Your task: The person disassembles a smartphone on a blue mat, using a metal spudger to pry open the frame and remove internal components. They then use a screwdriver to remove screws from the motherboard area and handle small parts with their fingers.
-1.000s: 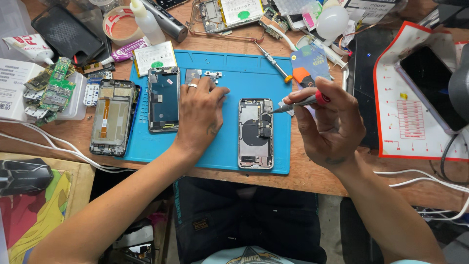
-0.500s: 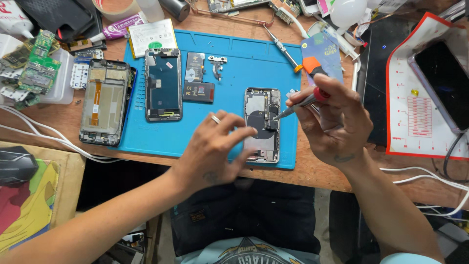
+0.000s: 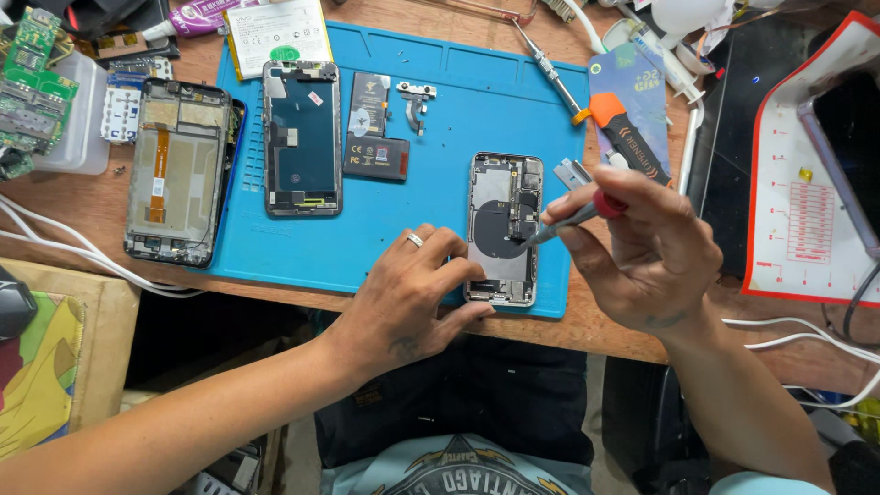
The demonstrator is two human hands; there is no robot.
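Opened silver smartphone with exposed internals (image 3: 501, 229): near front edge of blue silicone work mat (image 3: 403, 220), steadied by left hand (image 3: 412, 293), fingers loosely spread. Right hand (image 3: 642, 247) pinched on red-handled grey screwdriver (image 3: 573, 217), tip on phone

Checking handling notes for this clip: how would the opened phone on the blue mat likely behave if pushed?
The opened phone lies flat, so it would probably slide, not tip or roll. The left hand steadies its lower edge, suggesting it shifts easily. Its exposed parts look fragile under the screwdriver.
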